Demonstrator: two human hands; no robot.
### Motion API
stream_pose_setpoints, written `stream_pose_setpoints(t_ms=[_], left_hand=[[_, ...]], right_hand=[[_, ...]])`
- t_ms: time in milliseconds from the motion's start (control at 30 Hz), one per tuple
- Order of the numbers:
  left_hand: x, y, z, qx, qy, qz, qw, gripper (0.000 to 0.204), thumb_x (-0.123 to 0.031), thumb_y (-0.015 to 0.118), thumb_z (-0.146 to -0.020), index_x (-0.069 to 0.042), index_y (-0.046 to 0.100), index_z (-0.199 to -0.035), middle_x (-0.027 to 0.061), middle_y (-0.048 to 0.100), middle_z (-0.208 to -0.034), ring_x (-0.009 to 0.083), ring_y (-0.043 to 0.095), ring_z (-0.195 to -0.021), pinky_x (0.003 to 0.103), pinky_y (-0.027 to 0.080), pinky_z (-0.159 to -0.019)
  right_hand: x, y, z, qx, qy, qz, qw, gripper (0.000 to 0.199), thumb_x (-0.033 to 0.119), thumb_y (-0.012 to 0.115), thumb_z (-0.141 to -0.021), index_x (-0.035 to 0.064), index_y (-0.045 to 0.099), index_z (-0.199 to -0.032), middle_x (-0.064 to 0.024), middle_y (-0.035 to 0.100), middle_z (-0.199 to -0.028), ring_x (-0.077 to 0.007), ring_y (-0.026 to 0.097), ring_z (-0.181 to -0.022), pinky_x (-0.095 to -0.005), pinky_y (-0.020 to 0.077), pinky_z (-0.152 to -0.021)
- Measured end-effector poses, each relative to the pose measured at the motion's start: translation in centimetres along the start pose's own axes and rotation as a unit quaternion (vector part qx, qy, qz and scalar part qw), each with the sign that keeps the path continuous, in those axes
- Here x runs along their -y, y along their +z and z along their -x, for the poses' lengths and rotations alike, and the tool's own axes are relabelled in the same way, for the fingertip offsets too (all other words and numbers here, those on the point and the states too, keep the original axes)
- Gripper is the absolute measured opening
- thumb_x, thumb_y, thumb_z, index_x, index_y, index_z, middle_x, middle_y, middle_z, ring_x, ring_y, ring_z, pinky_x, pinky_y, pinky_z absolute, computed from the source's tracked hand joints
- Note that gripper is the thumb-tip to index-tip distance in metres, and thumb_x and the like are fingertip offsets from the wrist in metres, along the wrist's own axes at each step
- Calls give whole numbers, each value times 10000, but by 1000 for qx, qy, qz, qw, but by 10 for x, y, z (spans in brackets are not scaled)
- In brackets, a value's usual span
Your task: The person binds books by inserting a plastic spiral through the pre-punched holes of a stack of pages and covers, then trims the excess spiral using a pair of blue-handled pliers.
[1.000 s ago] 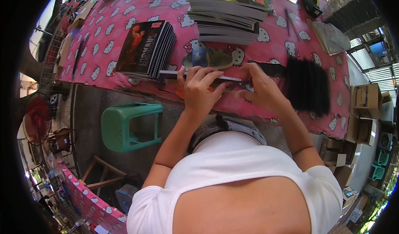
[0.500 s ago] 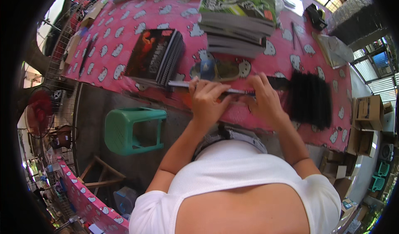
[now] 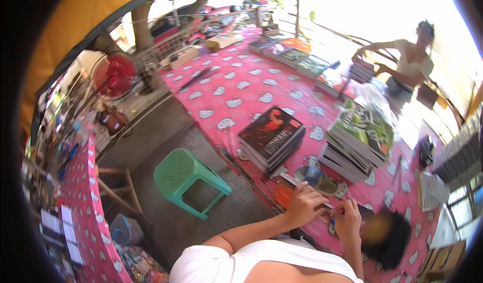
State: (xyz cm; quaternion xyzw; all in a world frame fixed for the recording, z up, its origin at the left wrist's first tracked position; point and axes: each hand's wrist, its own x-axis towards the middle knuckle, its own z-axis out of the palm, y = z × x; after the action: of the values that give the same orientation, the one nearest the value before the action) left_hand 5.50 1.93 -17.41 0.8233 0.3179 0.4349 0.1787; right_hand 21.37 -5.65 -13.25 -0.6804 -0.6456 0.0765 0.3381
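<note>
Book [image 3: 289, 179]: thin, pale edge showing, at table's [image 3: 224, 102] near edge. We'd judge it light, bendy, easily creased; best held along the long edge.
Left hand [image 3: 304, 202]: half closed over that edge, holding it; back up, forearm slanting in.
Right hand [image 3: 348, 220]: fingers bent near book's right end; we can't tell what's pinched.

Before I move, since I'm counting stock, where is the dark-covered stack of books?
In the head view, the dark-covered stack of books sits just right of centre, on the pink table, beyond the left hand and left of the green-covered pile.
</note>
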Motion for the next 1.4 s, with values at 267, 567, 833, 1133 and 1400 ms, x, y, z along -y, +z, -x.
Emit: stream_pose_setpoints(t_ms=[267, 567, 833, 1133, 1400], left_hand=[[-1, 2, 8, -18, -1, -4, 1000, 239, -316, 746, -727, -156, 711, -902, -27, 688, -877, 148, 593, -898, 422, 326, -998], [1, 0, 8, -5, 3, 12, 1000, 259, -270, 735, -736, -132, 669, -944, -6, 675, -882, 159, 599, -887, 411, 337, -991], [5, -3, 13, -5, 13, 25, 1000, 117, -200, 728, -735, -127, 660, -797, -2, 667, -901, 174, 599, -906, 413, 358, -973], [3, -10, 13, -45, 49, 40, 997, 106, -170, 720, -734, -121, 712, -828, 13, 678, -935, 187, 603, -949, 417, 367, -998], [-4, -15, 6, -31, -14, 1, 999, 218, -223, 765, -675, -180, 715, -883, -3, 672, -914, 188, 609, -914, 359, 385, -935]], right_hand=[[-1, 5, -1, -3, -59, -38, 998, 116, 87, 689, -720, 32, 597, -764, -119, 550, -737, -322, 541, -730, -419, 433, -633], [-12, -4, -10, 92, -27, -40, 995, 164, 119, 706, -713, 29, 583, -775, -135, 516, -754, -331, 522, -721, -412, 424, -646], [-15, -2, -13, 108, -86, -13, 990, 122, 121, 684, -765, 18, 629, -800, -135, 550, -699, -338, 561, -648, -414, 434, -588], [-46, 28, -103, 170, -84, -102, 976, 341, 265, 766, -700, -28, 653, -833, -141, 637, -740, -285, 637, -755, -401, 493, -695], [-81, 84, -76, 198, -121, 143, 962, 437, 401, 684, -715, 38, 571, -930, -168, 629, -915, -395, 619, -837, -453, 500, -741]])
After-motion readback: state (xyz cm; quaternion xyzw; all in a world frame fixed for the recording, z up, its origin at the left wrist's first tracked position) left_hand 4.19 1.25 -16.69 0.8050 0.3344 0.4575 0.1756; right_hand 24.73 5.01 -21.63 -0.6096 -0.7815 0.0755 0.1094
